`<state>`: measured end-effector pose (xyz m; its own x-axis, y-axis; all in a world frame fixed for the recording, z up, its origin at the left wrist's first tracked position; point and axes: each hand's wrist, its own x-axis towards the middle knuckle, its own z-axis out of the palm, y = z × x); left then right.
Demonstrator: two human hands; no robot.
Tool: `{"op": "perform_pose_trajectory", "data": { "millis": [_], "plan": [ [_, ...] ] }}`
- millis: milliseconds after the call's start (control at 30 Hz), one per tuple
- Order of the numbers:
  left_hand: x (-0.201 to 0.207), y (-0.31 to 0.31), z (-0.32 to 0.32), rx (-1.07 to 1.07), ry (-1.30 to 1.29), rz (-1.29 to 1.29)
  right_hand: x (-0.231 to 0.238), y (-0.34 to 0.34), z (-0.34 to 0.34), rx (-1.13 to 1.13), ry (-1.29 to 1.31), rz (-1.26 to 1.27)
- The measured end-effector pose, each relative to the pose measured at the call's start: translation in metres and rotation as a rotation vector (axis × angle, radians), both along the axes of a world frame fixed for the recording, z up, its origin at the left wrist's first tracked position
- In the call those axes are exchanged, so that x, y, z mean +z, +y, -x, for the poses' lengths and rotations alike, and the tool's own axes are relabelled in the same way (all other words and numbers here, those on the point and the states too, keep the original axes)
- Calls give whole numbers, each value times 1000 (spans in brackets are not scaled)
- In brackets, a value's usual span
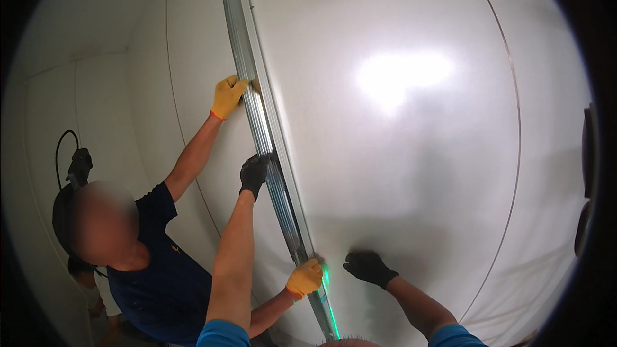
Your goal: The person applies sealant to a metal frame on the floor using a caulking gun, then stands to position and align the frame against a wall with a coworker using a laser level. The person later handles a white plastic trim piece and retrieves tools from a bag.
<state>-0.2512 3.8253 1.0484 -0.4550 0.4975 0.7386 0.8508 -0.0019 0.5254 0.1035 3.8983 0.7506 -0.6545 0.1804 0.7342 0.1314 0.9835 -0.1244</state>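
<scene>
A long silver metal profile (258,119) with ribbed faces runs up the white wall, leaning a little to the left at its top. My left hand (254,173), in a black glove, is closed on the profile's left edge around its middle. My right hand (369,266), also black-gloved, is beside the wall to the right of the profile, apart from it. Its fingers point left and look loosely spread, though the dark glove hides detail. A co-worker's yellow-gloved hands hold the same profile, one hand (229,96) above my left hand and the other (304,278) lower down.
The co-worker (160,283), in a dark shirt, stands close on the left. A green laser line (331,311) falls along the lower profile. Panel seams (516,109) cross the white wall (398,173). Dark objects (587,154) show at the right rim. Another person (96,295) is partly visible at lower left.
</scene>
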Motion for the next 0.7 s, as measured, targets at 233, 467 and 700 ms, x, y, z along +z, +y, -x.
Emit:
{"op": "perform_pose_trajectory", "data": {
  "millis": [233,467,700],
  "plan": [
    [4,-7,-22,21,-25,-2,0,0,0,-19,-42,5],
    [0,-3,-8,63,113,-38,-10,12,5,45,2,-31],
    [6,-14,-37,60,-18,2,-9,22,0,52,-8,-48]
  ]
}}
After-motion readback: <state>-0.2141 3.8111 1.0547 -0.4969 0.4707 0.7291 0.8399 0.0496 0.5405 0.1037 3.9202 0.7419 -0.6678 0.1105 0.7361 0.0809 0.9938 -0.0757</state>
